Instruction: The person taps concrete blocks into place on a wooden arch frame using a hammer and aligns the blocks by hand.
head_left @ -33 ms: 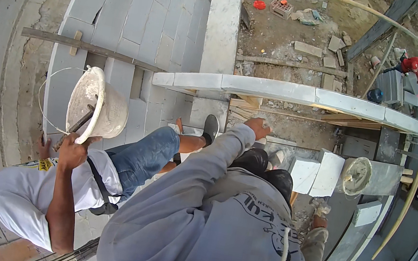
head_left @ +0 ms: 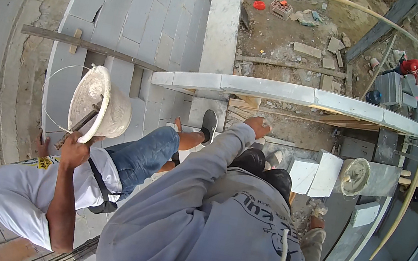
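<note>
My left hand (head_left: 258, 127) reaches out past my knees, beside the low block edge, its fingers curled and greyish at the tips. Whatever it may hold is too small to make out. Low at my right side, my right hand (head_left: 317, 218) is closed around something whitish and unclear. Close to it stand two white blocks, one (head_left: 301, 175) beside the other (head_left: 326, 174). A mortar-smeared bucket (head_left: 354, 177) sits just right of them. On my left, a co-worker's hand (head_left: 74, 151) grips a tilted, pale bucket (head_left: 115, 115) with a dark-handled tool in it.
A row of white blocks (head_left: 268, 89) crosses in front of me, meeting a concrete beam (head_left: 223, 28). A grey block wall (head_left: 147, 4) rises at left, with a wooden batten (head_left: 90, 46) across it. Bamboo poles (head_left: 417, 137) stand at right. Farther off is a person in red (head_left: 411, 66).
</note>
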Available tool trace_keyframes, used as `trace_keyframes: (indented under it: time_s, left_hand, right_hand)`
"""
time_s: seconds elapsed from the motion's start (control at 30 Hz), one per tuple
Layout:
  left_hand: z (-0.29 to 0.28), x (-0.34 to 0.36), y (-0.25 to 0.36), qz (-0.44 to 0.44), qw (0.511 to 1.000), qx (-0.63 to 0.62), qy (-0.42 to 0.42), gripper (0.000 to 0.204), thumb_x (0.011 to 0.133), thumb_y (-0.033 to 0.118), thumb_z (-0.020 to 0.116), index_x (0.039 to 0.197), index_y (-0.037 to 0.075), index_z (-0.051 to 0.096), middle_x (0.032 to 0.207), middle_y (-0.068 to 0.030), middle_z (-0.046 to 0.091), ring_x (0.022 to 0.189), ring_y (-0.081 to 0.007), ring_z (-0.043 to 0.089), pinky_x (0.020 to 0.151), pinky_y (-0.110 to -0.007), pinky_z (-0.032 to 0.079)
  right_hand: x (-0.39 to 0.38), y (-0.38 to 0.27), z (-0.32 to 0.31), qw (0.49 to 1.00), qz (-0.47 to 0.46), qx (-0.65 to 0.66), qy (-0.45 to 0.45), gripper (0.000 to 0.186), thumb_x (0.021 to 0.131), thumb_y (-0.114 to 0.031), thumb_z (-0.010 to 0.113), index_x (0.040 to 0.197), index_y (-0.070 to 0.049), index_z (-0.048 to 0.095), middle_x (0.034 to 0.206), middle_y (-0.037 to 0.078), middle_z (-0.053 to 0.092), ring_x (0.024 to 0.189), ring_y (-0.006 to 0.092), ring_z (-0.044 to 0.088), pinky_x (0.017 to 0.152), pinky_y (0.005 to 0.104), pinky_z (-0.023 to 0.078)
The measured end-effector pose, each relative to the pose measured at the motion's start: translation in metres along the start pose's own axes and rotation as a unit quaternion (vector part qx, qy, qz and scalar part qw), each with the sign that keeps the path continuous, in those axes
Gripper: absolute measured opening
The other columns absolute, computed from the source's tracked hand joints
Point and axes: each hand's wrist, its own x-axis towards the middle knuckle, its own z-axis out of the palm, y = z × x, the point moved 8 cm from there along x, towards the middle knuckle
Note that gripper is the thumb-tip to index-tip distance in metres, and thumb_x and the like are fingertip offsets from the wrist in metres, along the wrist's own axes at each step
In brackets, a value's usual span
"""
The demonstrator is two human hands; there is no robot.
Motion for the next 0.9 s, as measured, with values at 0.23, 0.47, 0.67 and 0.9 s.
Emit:
trace_keyframes:
  time_s: [0.23, 0.47, 0.67, 0.9]
  left_hand:
    - [0.010, -0.021, -0.003, -0.002, 0.998, -0.040, 0.051, 0.060, 0.080, 0.050, 0.055, 0.110, -0.002, 0.060, 0.108, -0.0272, 0.059, 0.105, -0.0403, 0.055, 0.092, -0.042, 0.043]
    - [0.046, -0.047, -0.056, -0.093, 0.993, -0.065, 0.045, 0.062, 0.079, 0.051, 0.057, 0.105, -0.005, 0.061, 0.105, -0.0271, 0.061, 0.100, -0.0405, 0.058, 0.089, -0.042, 0.044]
    - [0.069, -0.049, -0.046, -0.120, 0.988, -0.082, 0.053, 0.053, 0.080, 0.046, 0.056, 0.106, 0.001, 0.064, 0.097, -0.0220, 0.065, 0.097, -0.0369, 0.060, 0.087, -0.039, 0.045]
    - [0.055, -0.061, 0.014, -0.082, 0.987, -0.091, 0.101, 0.054, 0.079, 0.049, 0.056, 0.105, 0.002, 0.065, 0.099, -0.0226, 0.064, 0.098, -0.0368, 0.060, 0.087, -0.039, 0.045]
  right_hand:
    - [-0.003, -0.028, 0.066, 0.941, -0.186, -0.275, -0.071, 0.017, 0.078, -0.020, 0.059, 0.092, -0.011, 0.066, 0.090, 0.016, 0.067, 0.083, 0.0329, 0.066, 0.073, 0.0442, 0.051]
    - [0.034, 0.007, 0.065, 0.971, -0.130, -0.175, -0.097, 0.024, 0.081, -0.024, 0.054, 0.091, -0.006, 0.065, 0.089, 0.017, 0.067, 0.083, 0.0309, 0.066, 0.074, 0.0423, 0.051]
    - [0.069, 0.029, 0.021, 0.973, -0.110, -0.174, -0.106, 0.028, 0.082, -0.027, 0.052, 0.092, -0.004, 0.065, 0.090, 0.018, 0.067, 0.083, 0.0303, 0.066, 0.074, 0.0416, 0.051]
    - [0.107, 0.031, -0.032, 0.970, -0.121, -0.186, -0.097, 0.034, 0.083, -0.031, 0.050, 0.094, -0.002, 0.064, 0.090, 0.020, 0.066, 0.083, 0.0296, 0.066, 0.075, 0.0408, 0.051]
